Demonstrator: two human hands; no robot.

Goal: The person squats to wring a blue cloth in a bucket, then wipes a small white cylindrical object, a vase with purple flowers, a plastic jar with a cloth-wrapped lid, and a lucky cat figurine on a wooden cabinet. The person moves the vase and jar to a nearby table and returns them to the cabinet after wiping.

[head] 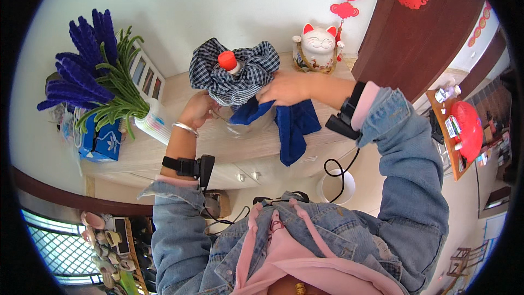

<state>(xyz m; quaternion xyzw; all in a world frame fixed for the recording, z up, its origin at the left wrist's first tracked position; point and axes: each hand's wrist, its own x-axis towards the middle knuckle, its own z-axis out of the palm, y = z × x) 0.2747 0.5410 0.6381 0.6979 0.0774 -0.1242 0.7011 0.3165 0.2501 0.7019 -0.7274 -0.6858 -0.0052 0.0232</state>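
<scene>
A large clear container [245,130], probably a glass jar, stands on the wooden cabinet top before me. Over its top is a ruffled dark-and-white checked cloth [213,73], with a red cap [227,61] poking up through the middle. My left hand [199,109] grips the container's left side, just below the cloth's edge. On the right, my right hand [284,88] holds a dark blue cloth [292,137] against the container, beneath the checked cloth. Part of the blue cloth hangs toward the cabinet's front edge. The container's upper part is hidden by the checked cloth.
A white vase [153,121] of purple artificial flowers [84,73] leans at left, beside a blue box [100,141] and a picture frame [145,71]. A lucky cat figurine [319,47] sits at back right. Below stands a white bin [336,184]; a black cable [327,168] hangs from my right wrist.
</scene>
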